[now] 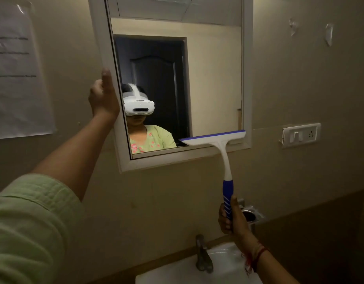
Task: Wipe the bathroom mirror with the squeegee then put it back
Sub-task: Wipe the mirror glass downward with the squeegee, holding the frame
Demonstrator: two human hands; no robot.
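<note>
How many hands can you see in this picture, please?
2. The left hand holds the left edge of the mirror frame; the right hand grips the squeegee by its blue handle, above the washbasin.

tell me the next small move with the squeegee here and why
Probably lift the squeegee and restart at the top, one strip to the left: its blade sits at the mirror's bottom edge, covering only the right part, with the right hand gripping the handle.
</note>
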